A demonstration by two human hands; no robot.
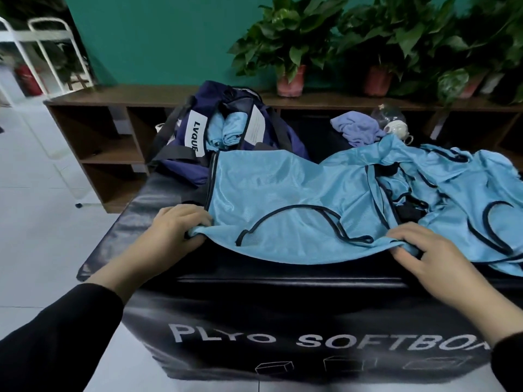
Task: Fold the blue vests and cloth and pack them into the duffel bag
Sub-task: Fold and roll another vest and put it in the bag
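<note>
A black padded worktop (283, 295), printed "PLYO SOFTBOX" on its near face, fills the lower view. Spread across its top is a light blue mesh vest (283, 190) with dark trim, lying mostly flat, its near edge lifted slightly off the surface. That near edge runs between the 2 hands, so the vest stretches away from the person with each grip at a near corner.

To the right, more blue vests (464, 188) lie in a loose, overlapping pile, touching the spread one. At the far left of the worktop sits a navy duffel bag (184, 165), open at the top, with folded blue vests (223, 131) inside it. Behind the pile, a crumpled lavender cloth (359, 130) rests near the far edge.

The left hand (172, 233) comes in from the lower left in a black sleeve, knuckles up, fingers curled around the vest's near left corner, bunching the fabric. The right hand (433, 258) reaches in from the lower right, palm down, its fingers and thumb pinching the near right edge.
</note>
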